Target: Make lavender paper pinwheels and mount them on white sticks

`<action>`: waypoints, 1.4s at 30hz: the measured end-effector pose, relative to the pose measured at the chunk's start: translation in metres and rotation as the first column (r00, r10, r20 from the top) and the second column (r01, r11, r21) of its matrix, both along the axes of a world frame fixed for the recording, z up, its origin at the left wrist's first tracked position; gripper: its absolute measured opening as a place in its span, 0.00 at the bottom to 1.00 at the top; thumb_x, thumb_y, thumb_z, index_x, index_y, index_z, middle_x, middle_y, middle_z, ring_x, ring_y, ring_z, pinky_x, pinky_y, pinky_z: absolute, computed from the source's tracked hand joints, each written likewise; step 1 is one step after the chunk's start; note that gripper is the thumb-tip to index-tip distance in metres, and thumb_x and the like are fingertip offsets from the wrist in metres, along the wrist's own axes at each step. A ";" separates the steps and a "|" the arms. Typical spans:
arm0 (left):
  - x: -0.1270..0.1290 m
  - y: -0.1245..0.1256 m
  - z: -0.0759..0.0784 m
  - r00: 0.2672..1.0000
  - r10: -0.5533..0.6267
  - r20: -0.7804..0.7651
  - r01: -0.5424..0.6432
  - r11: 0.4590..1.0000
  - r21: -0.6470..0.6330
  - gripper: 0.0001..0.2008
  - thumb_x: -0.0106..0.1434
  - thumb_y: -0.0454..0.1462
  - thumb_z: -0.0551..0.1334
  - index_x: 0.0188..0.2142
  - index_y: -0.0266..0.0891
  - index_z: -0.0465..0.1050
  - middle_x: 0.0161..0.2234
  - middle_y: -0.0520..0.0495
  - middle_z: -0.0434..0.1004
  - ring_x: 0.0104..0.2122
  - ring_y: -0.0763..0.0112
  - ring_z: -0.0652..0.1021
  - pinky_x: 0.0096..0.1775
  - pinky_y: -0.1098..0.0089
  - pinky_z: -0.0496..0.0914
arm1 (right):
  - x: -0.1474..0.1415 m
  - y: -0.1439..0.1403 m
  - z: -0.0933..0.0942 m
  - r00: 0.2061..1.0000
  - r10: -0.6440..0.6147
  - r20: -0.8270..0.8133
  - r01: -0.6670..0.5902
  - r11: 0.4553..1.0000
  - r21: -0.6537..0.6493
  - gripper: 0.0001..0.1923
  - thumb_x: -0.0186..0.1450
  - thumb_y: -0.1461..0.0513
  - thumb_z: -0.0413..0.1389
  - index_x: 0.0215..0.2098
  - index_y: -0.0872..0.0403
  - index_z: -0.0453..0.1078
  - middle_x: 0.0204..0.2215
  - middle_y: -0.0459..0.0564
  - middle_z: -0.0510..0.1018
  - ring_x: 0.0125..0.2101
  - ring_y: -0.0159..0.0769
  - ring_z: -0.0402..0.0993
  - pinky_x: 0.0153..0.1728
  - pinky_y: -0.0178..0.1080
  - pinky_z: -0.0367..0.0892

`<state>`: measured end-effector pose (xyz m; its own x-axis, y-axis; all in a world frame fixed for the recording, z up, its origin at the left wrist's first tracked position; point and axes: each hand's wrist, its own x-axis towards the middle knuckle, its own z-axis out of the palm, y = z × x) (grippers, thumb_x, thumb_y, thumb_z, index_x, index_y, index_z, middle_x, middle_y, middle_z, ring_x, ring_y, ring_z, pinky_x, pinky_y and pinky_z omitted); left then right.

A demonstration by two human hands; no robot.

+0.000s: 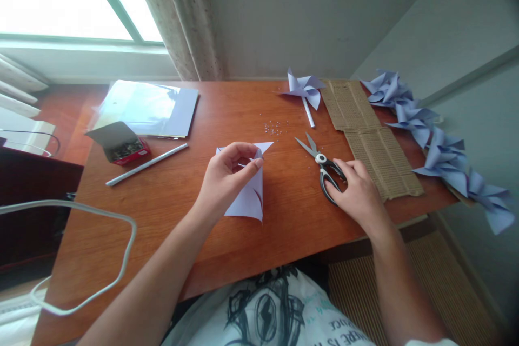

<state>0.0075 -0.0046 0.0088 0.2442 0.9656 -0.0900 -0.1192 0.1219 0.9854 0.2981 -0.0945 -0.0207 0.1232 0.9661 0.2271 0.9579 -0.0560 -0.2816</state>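
Observation:
My left hand (233, 175) is closed in a pinch on a pale cut paper square (245, 203), holding its corners bent up toward the middle. One pointed corner of the paper sticks out to the right behind my fingers, and a curved slit shows below them. My right hand (357, 189) is closed around the black and grey handles of a pair of scissors (321, 160). Their blades are spread apart and point away to the left, low over the tabletop. My left palm hides part of the folded paper.
Paper pinwheels (440, 151) line the right edge by a corrugated cardboard piece (377, 146); another pinwheel (305, 89) lies at the back. Tiny bits (273, 127) are scattered mid-table. At left are a paper stick (148, 164), an open red box (125, 148), folders (152, 108) and a white cable (132, 238).

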 end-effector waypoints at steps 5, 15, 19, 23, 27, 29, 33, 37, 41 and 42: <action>0.000 0.000 -0.001 1.000 -0.002 0.000 0.002 1.000 -0.002 0.12 0.56 0.41 0.74 0.37 0.39 0.78 0.37 0.47 0.80 0.35 0.70 0.77 0.37 0.71 0.70 | 0.006 0.002 0.000 0.999 0.002 0.038 0.001 0.997 -0.082 0.28 0.64 0.56 0.58 0.61 0.57 0.67 0.48 0.62 0.72 0.44 0.54 0.76 0.48 0.53 0.74; 0.000 -0.001 0.001 1.000 0.003 0.000 -0.003 1.000 0.009 0.12 0.56 0.41 0.74 0.37 0.39 0.78 0.37 0.47 0.80 0.35 0.70 0.77 0.36 0.71 0.70 | 0.005 0.009 0.012 0.995 -0.042 0.093 0.057 0.986 -0.159 0.24 0.64 0.56 0.58 0.58 0.55 0.71 0.47 0.60 0.78 0.44 0.55 0.78 0.46 0.52 0.73; 0.001 -0.001 0.001 1.000 0.004 0.003 -0.004 1.000 0.005 0.12 0.56 0.41 0.74 0.37 0.39 0.78 0.36 0.47 0.79 0.35 0.70 0.77 0.36 0.71 0.70 | 0.004 0.010 0.014 0.998 -0.041 0.052 0.050 0.983 -0.176 0.24 0.63 0.57 0.60 0.56 0.54 0.72 0.45 0.58 0.79 0.44 0.53 0.79 0.47 0.51 0.73; 0.001 -0.001 0.001 1.000 0.007 -0.003 -0.007 1.000 0.006 0.12 0.56 0.41 0.74 0.37 0.39 0.77 0.37 0.47 0.79 0.35 0.70 0.76 0.36 0.71 0.69 | 0.003 0.013 0.016 0.998 -0.055 -0.001 0.054 0.978 -0.202 0.23 0.61 0.59 0.62 0.55 0.54 0.73 0.45 0.57 0.79 0.43 0.50 0.79 0.47 0.48 0.73; 0.001 -0.001 0.001 1.000 0.005 -0.007 -0.005 1.000 0.006 0.12 0.57 0.40 0.73 0.37 0.39 0.77 0.37 0.48 0.78 0.35 0.71 0.76 0.37 0.71 0.69 | 0.006 0.013 0.019 0.998 -0.062 -0.013 0.056 0.962 -0.268 0.24 0.61 0.58 0.64 0.55 0.54 0.72 0.46 0.56 0.79 0.44 0.50 0.79 0.47 0.47 0.73; 0.001 -0.001 0.000 1.000 0.000 -0.011 0.000 1.000 0.011 0.12 0.57 0.40 0.73 0.37 0.39 0.77 0.38 0.47 0.78 0.36 0.71 0.76 0.38 0.71 0.69 | 0.006 0.012 0.024 0.999 -0.054 -0.001 0.052 0.958 -0.280 0.24 0.62 0.58 0.64 0.55 0.54 0.72 0.45 0.56 0.80 0.44 0.51 0.79 0.46 0.49 0.73; 0.000 0.000 -0.003 0.999 -0.001 -0.032 0.002 0.999 0.038 0.11 0.58 0.40 0.72 0.38 0.39 0.77 0.37 0.47 0.77 0.37 0.70 0.76 0.39 0.71 0.69 | -0.009 0.012 0.041 0.997 -0.068 -0.047 0.063 0.992 -0.111 0.18 0.64 0.58 0.62 0.52 0.52 0.74 0.42 0.54 0.81 0.40 0.49 0.80 0.43 0.49 0.73; -0.001 0.001 -0.004 0.999 0.017 -0.046 -0.013 0.997 0.071 0.11 0.58 0.40 0.72 0.38 0.39 0.76 0.37 0.48 0.77 0.36 0.71 0.75 0.38 0.71 0.69 | -0.057 0.024 0.059 0.924 0.166 -0.345 -0.159 0.986 0.050 0.12 0.68 0.59 0.59 0.49 0.51 0.74 0.40 0.51 0.82 0.38 0.40 0.80 0.42 0.43 0.74; -0.003 0.003 -0.004 0.995 0.053 -0.087 -0.043 0.992 0.116 0.12 0.58 0.41 0.72 0.38 0.38 0.76 0.38 0.48 0.78 0.35 0.71 0.75 0.37 0.71 0.69 | -0.105 0.048 0.060 0.755 0.332 -0.565 -0.384 0.923 0.029 0.17 0.66 0.59 0.63 0.52 0.51 0.72 0.42 0.50 0.82 0.42 0.39 0.79 0.40 0.39 0.75; -0.004 0.004 -0.004 0.993 0.061 -0.097 -0.049 0.991 0.124 0.13 0.58 0.41 0.72 0.38 0.38 0.76 0.38 0.48 0.78 0.35 0.71 0.76 0.37 0.71 0.69 | -0.113 0.055 0.058 0.727 0.343 -0.594 -0.402 0.915 0.036 0.17 0.65 0.59 0.63 0.51 0.51 0.72 0.42 0.49 0.82 0.41 0.39 0.79 0.40 0.39 0.75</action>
